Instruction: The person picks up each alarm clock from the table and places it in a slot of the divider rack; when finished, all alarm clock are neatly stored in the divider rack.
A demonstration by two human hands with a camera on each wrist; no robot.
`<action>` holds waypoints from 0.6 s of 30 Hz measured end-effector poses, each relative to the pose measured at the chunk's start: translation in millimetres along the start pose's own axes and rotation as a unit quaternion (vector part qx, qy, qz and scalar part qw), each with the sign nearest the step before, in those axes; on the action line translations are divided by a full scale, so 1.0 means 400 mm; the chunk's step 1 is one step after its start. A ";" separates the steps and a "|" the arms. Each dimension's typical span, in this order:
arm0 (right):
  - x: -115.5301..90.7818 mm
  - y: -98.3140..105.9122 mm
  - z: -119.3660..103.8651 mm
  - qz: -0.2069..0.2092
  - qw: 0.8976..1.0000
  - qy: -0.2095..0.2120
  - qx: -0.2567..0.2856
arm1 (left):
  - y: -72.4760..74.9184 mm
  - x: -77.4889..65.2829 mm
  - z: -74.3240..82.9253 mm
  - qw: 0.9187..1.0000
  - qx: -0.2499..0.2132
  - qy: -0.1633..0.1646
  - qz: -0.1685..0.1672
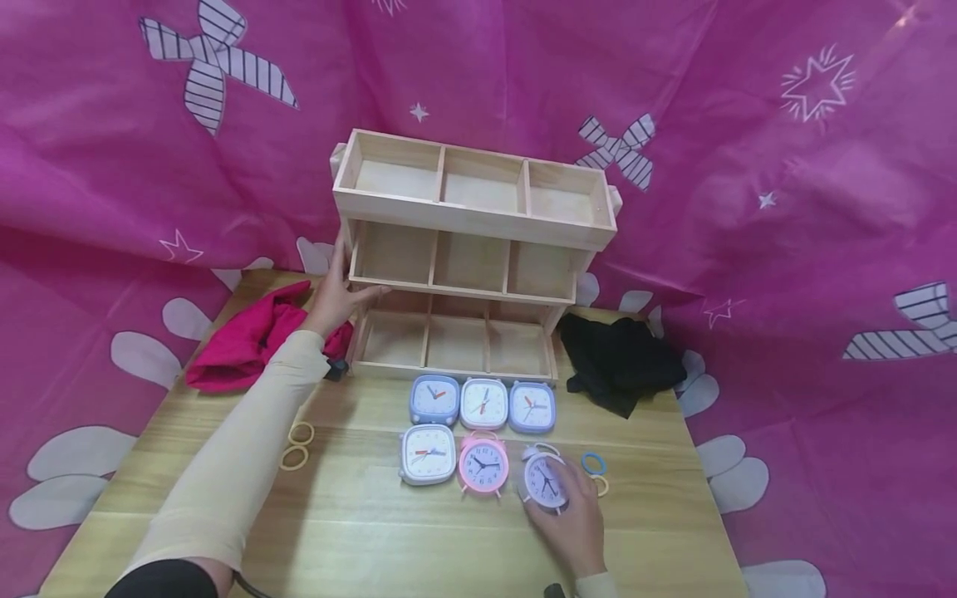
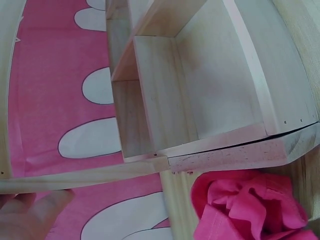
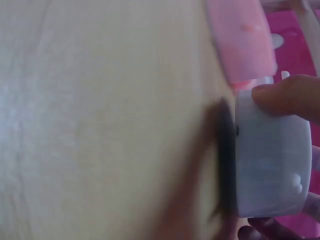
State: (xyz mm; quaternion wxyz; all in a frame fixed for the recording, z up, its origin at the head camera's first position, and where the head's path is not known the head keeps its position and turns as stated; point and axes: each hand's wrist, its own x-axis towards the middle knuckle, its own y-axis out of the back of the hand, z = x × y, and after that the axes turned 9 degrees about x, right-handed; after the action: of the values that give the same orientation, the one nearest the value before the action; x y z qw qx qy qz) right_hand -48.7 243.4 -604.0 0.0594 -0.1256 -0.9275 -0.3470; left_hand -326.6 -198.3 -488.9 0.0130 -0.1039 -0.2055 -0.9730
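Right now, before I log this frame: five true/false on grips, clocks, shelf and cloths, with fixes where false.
1. The right grip holds the lavender clock. True.
2. The pink cloth lies to the right of the wooden shelf. False: in the head view the pink cloth lies to its left; the black cloth is on the right.
3. The left grip touches the wooden shelf at its left side. True.
4. The head view shows four clocks. False: it shows six, in two rows of three.
5. The pink clock stands between the square white clock and the lavender clock. True.
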 end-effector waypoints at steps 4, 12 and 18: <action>0.011 0.037 -0.030 0.013 0.999 -0.030 0.038 | -0.001 0.002 -0.003 1.000 0.025 -0.001 0.004; 0.121 0.064 -0.100 0.026 0.995 -0.008 0.091 | -0.001 0.003 -0.001 1.000 0.029 -0.004 0.002; 0.240 0.021 -0.139 0.028 0.995 0.035 0.091 | -0.002 0.003 -0.002 1.000 0.025 -0.008 0.001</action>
State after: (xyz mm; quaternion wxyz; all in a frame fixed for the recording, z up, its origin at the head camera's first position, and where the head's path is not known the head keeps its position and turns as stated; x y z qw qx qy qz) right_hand -137.2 231.4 -537.9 0.1123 -0.1332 -0.9488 -0.2635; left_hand -328.1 -197.9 -489.5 0.0146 -0.1111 -0.2303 -0.9667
